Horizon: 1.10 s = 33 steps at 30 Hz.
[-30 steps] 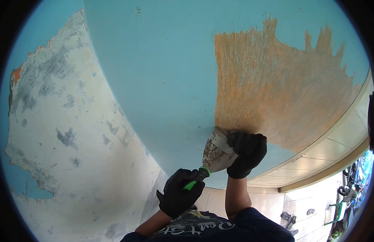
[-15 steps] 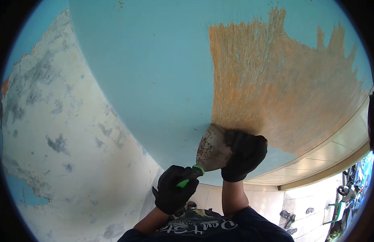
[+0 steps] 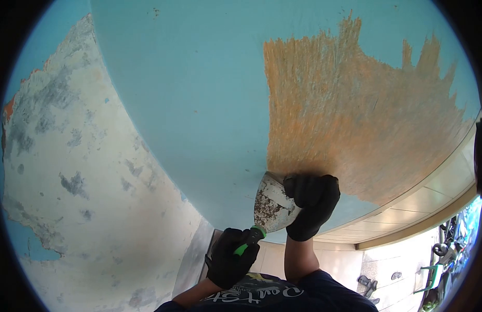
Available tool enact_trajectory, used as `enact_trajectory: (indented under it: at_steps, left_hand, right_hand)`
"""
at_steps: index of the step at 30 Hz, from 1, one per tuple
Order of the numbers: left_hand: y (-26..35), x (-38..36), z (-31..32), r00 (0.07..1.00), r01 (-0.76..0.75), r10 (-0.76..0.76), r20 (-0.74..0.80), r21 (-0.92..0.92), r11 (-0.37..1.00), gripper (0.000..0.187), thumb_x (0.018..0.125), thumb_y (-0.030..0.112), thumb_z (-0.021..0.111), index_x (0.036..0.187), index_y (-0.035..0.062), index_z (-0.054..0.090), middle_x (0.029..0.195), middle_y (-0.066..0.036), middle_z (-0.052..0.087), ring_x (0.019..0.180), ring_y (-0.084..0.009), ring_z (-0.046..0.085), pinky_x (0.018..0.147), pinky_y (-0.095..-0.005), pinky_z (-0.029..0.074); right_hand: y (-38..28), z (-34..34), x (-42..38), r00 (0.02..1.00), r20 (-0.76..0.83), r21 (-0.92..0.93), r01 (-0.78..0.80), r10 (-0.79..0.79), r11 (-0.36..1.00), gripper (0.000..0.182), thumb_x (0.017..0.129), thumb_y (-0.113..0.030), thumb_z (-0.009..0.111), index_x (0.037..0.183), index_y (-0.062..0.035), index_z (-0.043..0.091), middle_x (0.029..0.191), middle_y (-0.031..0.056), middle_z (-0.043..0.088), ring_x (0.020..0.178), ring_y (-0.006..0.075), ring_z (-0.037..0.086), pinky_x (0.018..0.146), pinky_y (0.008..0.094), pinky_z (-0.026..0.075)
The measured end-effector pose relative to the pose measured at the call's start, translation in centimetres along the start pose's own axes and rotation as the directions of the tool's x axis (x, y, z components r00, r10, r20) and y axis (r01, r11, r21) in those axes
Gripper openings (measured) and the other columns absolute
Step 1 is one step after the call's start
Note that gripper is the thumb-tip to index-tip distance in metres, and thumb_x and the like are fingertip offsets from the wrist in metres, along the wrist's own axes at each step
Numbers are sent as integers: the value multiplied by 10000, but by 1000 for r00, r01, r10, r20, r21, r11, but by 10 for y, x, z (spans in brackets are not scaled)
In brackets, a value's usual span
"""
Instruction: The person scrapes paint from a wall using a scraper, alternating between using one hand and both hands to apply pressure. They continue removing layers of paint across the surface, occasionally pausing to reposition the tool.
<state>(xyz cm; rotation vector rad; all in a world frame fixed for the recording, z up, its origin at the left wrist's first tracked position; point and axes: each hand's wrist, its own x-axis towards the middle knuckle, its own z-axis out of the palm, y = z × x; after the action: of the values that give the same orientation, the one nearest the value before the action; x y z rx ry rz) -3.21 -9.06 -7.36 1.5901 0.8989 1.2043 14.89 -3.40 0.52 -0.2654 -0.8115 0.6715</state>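
A wide scraper (image 3: 272,205) with a green and black handle has its worn, stained blade against the blue wall (image 3: 199,93), at the lower left corner of an orange-brown stripped patch (image 3: 345,114). Wrapped round the handle is my left hand (image 3: 231,258), in a black glove. My right hand (image 3: 314,203), gloved in black too, has its fingers curled at the blade's right edge, with the fingertips partly hidden near the wall.
At the left stands a whitish wall (image 3: 95,182) with grey marks and flaking edges. A tiled ledge (image 3: 402,208) curves along the lower right. Beyond it are dark footwear (image 3: 367,282), a green-framed object (image 3: 433,278) and a wheel (image 3: 439,249).
Both hands and the scraper sit slightly lower in the view, and the blade shows more brightly. The wall patch also appears shifted a little down and left. My grip on the handle is unchanged.
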Motion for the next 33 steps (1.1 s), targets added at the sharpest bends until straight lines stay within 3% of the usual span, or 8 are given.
enact_trajectory:
  at_steps: [12,16,19,20,22,26,30,33]
  left_hand:
    - [-2,20,-28,927,-367,374,23,267,891,307,784,-19,784,1035,13,610,952,-105,626,807,-212,668,717,-342,541]
    - [-17,-14,0,962,-261,268,-55,102,960,342,822,-51,756,1105,28,582,1039,-105,628,904,-209,663,776,-334,538]
    - [-7,-54,12,957,-277,289,-15,238,931,337,858,-12,736,1151,10,572,1051,-127,610,943,-259,653,811,-357,531]
    - [-8,-66,16,964,-257,266,3,256,932,333,871,16,729,1166,7,575,1052,-138,609,944,-282,654,818,-367,532]
    - [5,-91,23,953,-262,219,207,207,943,355,888,79,717,1203,5,570,1087,-164,608,971,-321,653,831,-383,534]
    - [-1,-89,2,883,-172,72,463,176,969,572,863,113,739,1369,8,495,1298,-215,578,1119,-342,638,839,-409,553]
    - [30,-79,14,953,-159,98,285,197,967,610,843,120,756,1385,3,501,1313,-192,605,1172,-319,640,851,-406,568]
    - [41,-58,38,973,-177,126,191,275,945,487,911,171,717,1337,-4,557,1131,-144,710,1011,-294,716,886,-381,585]
  right_hand:
    - [16,-6,-19,992,-108,145,85,-70,986,457,1084,-233,388,643,-121,351,542,1,274,474,156,311,547,373,376]
    - [-2,-14,-44,971,-63,-473,174,-231,863,340,1080,-286,417,912,-41,582,847,129,652,849,307,660,894,446,511]
    - [-29,-27,-86,970,-222,-342,-172,98,924,515,1045,-260,520,1473,-12,376,1318,182,616,1183,339,627,1041,456,491]
    - [-55,-28,-106,977,-7,-913,-92,212,398,552,1005,-205,611,1473,-17,387,1342,189,615,1188,331,628,1060,442,476]
    - [-56,-38,-182,835,61,-448,-466,546,763,590,994,-113,610,1498,28,337,1263,201,663,1185,295,634,965,414,530]
    - [-75,-68,-205,782,-114,-532,-569,613,627,465,1019,-96,513,1460,12,417,1202,128,691,1044,164,661,845,320,535]
    - [-107,-27,-181,896,48,-974,-57,442,221,467,945,-72,632,1377,50,503,939,180,685,825,321,709,738,408,569]
    - [-91,-28,-202,899,83,-979,-7,430,204,699,899,-79,661,1519,-21,344,1071,212,655,848,381,694,713,425,563]
